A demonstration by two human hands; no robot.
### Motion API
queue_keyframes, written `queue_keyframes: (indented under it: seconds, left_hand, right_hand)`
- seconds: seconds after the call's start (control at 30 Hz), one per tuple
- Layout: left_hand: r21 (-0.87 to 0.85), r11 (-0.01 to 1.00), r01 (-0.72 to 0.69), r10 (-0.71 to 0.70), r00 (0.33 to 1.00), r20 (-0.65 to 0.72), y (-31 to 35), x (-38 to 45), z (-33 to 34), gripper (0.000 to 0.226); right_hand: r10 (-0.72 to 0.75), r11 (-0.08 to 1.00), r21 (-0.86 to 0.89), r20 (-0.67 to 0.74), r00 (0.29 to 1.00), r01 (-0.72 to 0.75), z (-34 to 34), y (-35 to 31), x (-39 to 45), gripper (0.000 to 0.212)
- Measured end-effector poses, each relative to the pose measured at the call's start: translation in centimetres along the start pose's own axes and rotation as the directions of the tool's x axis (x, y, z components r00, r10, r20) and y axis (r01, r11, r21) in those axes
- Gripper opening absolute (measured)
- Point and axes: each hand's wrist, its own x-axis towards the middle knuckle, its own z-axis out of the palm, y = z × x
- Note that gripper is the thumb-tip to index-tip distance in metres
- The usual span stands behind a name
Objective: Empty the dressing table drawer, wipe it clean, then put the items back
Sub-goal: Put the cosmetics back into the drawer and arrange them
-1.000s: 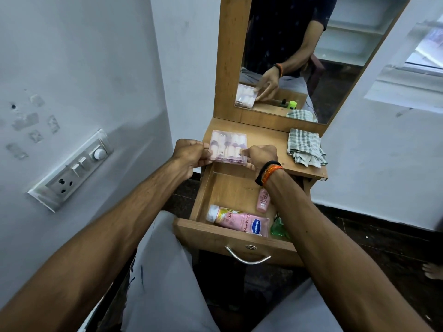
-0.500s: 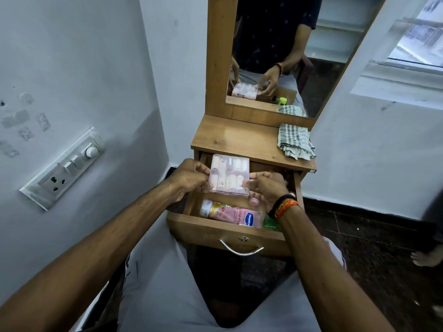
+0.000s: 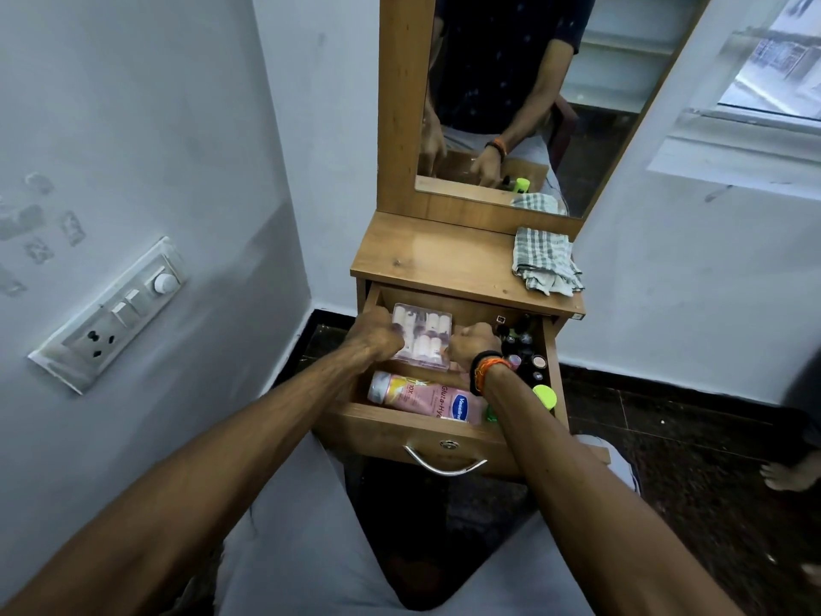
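Note:
The wooden drawer [image 3: 426, 431] of the dressing table stands pulled open. My left hand [image 3: 375, 337] and my right hand [image 3: 473, 346] each grip one end of a clear plastic case [image 3: 424, 337] of small pale bottles, low inside the drawer's back half. A pink lotion bottle [image 3: 426, 400] lies on its side along the drawer's front. Several small dark bottles and jars [image 3: 524, 349] fill the right side, with a lime green cap [image 3: 544, 397] near the front right corner.
A checked cloth [image 3: 544, 262] lies crumpled on the right of the tabletop [image 3: 431, 255], below the mirror [image 3: 533, 82]. A switch panel [image 3: 111, 315] is on the left wall. A bare foot [image 3: 788, 475] of another person shows at the right edge.
Both hands have brought the clear case down from the tabletop's edge into the drawer. The view has tilted and now shows the small bottles on the drawer's right.

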Motion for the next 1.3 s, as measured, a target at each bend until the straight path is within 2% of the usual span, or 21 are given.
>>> queue_keyframes:
  seconds: [0.1,0.2,0.3,0.37,0.57,0.67,0.9,1.03,1.13,1.17,1.3]
  left_hand:
    - [-0.105,0.993,0.049,-0.043,0.997,0.061,-0.6,0.8,0.4,0.017]
    - [-0.184,0.978,0.099,-0.076,0.989,0.129,-1.1,1.1,0.8,0.022]
    - [-0.236,0.961,0.145,-0.111,0.982,0.149,-1.5,1.3,1.3,0.019]
    - [-0.257,0.951,0.17,-0.134,0.979,0.152,-1.4,1.2,1.5,0.018]
    - [-0.243,0.949,0.202,-0.175,0.977,0.125,-0.7,0.9,1.4,0.019]
    - [-0.25,0.945,0.212,-0.185,0.974,0.128,-0.6,0.9,1.5,0.02]
    - [-0.284,0.942,0.178,-0.141,0.979,0.144,-0.5,0.1,1.2,0.022]
    - [-0.179,0.983,0.044,-0.024,0.993,0.117,0.7,-2.5,-0.5,0.017]
    - [-0.057,0.992,-0.11,0.115,0.989,0.094,0.9,-4.7,-1.5,0.037]
    - [-0.011,0.988,-0.156,0.156,0.986,0.064,0.9,-5.5,-1.7,0.041]
    - [0.21,0.923,-0.321,0.347,0.933,-0.099,0.3,-8.3,-0.3,0.04]
  right_hand:
    - [0.012,1.0,0.019,-0.025,1.0,-0.012,0.4,0.0,-0.1,0.046]
    - [-0.018,1.0,-0.015,-0.057,0.998,0.017,0.7,0.1,-0.3,0.028]
    - [-0.047,0.994,-0.104,-0.106,0.993,0.036,1.2,0.3,-0.5,0.05]
    - [-0.068,0.992,-0.114,-0.148,0.987,0.052,1.6,0.3,-0.5,0.053]
    - [-0.152,0.968,-0.227,-0.191,0.97,0.107,2.9,0.8,0.2,0.022]
    - [-0.147,0.96,-0.265,-0.187,0.971,0.094,3.3,1.1,0.5,0.017]
    - [-0.167,0.952,-0.283,-0.149,0.975,0.12,2.6,1.0,-0.1,0.016]
    - [-0.25,0.945,-0.248,-0.128,0.96,0.213,0.5,0.3,-2.5,0.023]
    - [-0.378,0.918,-0.208,-0.197,0.905,0.338,-1.7,0.9,-6.0,0.006]
    - [-0.428,0.9,-0.203,-0.241,0.871,0.386,-2.0,1.4,-7.5,0.012]
    - [-0.661,0.75,-0.336,-0.403,0.633,0.569,-2.4,4.0,-11.9,0.022]
